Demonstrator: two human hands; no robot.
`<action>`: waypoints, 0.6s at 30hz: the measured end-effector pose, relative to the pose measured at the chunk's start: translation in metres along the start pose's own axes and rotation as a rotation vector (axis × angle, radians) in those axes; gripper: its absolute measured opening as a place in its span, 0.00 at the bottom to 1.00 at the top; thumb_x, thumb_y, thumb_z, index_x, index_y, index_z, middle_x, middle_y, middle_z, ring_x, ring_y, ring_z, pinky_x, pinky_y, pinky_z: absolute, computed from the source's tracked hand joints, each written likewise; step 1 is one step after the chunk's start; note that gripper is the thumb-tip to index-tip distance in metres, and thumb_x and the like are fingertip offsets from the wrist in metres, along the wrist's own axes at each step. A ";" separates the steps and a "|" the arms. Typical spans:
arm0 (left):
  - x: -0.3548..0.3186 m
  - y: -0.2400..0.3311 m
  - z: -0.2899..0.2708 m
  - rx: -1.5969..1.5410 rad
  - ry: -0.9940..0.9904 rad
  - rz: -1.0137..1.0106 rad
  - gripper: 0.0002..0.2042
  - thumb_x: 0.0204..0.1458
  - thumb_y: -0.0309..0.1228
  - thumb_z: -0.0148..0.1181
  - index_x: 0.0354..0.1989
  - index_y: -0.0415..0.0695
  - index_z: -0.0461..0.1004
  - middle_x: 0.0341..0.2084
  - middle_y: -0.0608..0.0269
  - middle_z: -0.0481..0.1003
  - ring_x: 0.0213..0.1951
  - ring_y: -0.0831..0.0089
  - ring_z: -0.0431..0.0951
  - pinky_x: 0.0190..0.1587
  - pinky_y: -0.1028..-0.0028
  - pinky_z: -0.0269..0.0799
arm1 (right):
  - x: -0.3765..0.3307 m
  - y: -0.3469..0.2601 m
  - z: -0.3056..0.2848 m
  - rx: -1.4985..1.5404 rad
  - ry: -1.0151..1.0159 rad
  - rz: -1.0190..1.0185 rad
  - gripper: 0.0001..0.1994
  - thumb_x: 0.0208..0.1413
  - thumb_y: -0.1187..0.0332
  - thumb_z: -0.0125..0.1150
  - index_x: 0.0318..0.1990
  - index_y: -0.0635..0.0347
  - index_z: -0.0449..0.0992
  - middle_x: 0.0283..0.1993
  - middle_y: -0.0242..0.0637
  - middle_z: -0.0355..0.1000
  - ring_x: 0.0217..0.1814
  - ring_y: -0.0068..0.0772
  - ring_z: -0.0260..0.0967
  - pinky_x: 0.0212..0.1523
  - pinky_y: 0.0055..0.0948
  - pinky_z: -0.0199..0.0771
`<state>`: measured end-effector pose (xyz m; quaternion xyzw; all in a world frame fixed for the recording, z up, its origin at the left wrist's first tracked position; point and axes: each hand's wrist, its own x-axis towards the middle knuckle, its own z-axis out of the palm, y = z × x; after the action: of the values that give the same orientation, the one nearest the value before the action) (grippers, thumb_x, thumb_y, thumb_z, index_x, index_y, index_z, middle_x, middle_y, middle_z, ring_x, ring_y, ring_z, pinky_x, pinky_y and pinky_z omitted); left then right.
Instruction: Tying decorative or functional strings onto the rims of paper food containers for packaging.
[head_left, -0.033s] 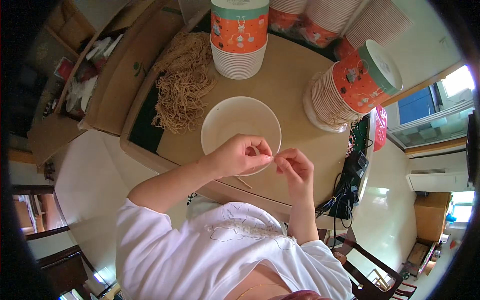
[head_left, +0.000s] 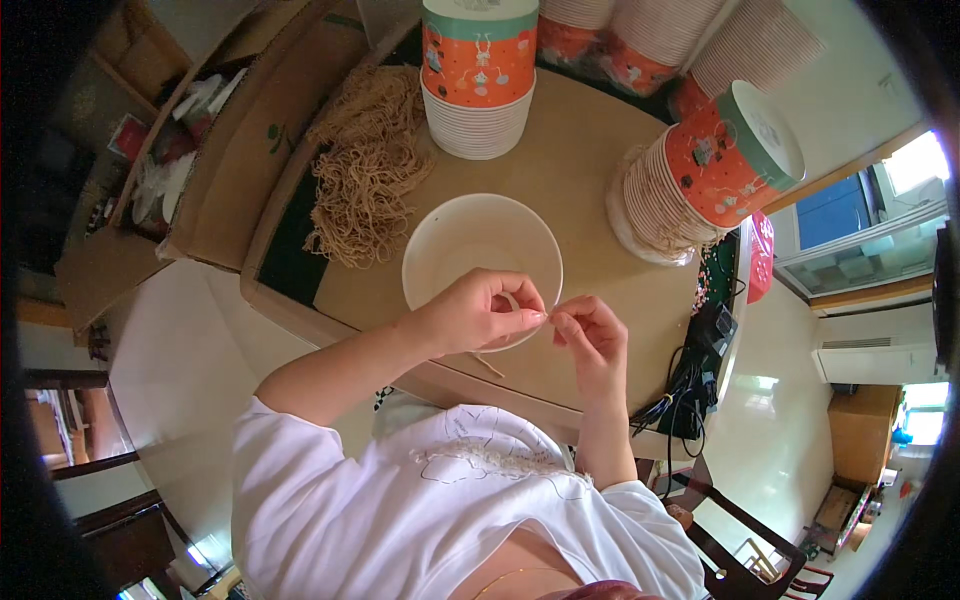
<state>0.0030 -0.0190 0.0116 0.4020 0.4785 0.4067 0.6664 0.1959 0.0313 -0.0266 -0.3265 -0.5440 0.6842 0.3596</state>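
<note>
A white paper bowl (head_left: 470, 245) stands open on the tan tabletop (head_left: 575, 200), straight ahead of me. My left hand (head_left: 478, 312) rests over its near rim, fingers pinched on a thin tan strand. My right hand (head_left: 592, 335) is just to the right of it, fingertips pinching the same strand, which runs between the two hands. A short tan strand (head_left: 488, 364) lies on the table below the left hand. A heap of tan strings (head_left: 368, 165) lies to the left of the bowl.
An upright stack of orange-patterned paper bowls (head_left: 478, 80) stands behind the bowl; a tilted stack (head_left: 700, 170) leans at the right; more stacks (head_left: 660, 35) sit at the back. An open cardboard box (head_left: 235, 140) is at the left. A black power strip with cables (head_left: 700, 370) hangs at the table's right edge.
</note>
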 end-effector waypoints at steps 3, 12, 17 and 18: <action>0.002 0.000 0.000 -0.150 0.009 -0.099 0.05 0.58 0.27 0.55 0.35 0.39 0.73 0.24 0.69 0.71 0.19 0.86 0.65 0.17 0.84 0.57 | 0.001 0.009 0.004 -0.107 0.094 -0.130 0.04 0.52 0.82 0.59 0.34 0.65 0.75 0.33 0.32 0.71 0.32 0.19 0.67 0.33 0.19 0.68; 0.008 0.003 -0.003 -0.303 0.019 -0.240 0.07 0.57 0.30 0.57 0.32 0.39 0.75 0.16 0.69 0.68 0.15 0.84 0.64 0.15 0.83 0.54 | -0.006 0.009 0.032 -0.583 0.329 -0.634 0.08 0.43 0.85 0.65 0.31 0.64 0.76 0.31 0.39 0.72 0.29 0.29 0.71 0.30 0.24 0.73; 0.006 -0.003 -0.007 -0.325 0.051 -0.200 0.07 0.56 0.30 0.59 0.34 0.38 0.78 0.17 0.70 0.69 0.16 0.85 0.64 0.15 0.83 0.55 | -0.003 0.017 0.032 -0.603 0.343 -0.686 0.08 0.45 0.85 0.65 0.32 0.66 0.76 0.32 0.38 0.72 0.31 0.26 0.69 0.31 0.22 0.70; 0.005 -0.003 -0.008 -0.322 0.063 -0.198 0.07 0.55 0.29 0.60 0.35 0.38 0.79 0.17 0.70 0.70 0.16 0.85 0.64 0.16 0.82 0.55 | -0.002 0.018 0.029 -0.643 0.316 -0.710 0.08 0.45 0.85 0.65 0.34 0.66 0.77 0.32 0.39 0.72 0.32 0.26 0.70 0.31 0.22 0.70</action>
<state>-0.0031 -0.0145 0.0054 0.2283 0.4653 0.4228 0.7434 0.1700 0.0114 -0.0386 -0.3151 -0.7436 0.2596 0.5295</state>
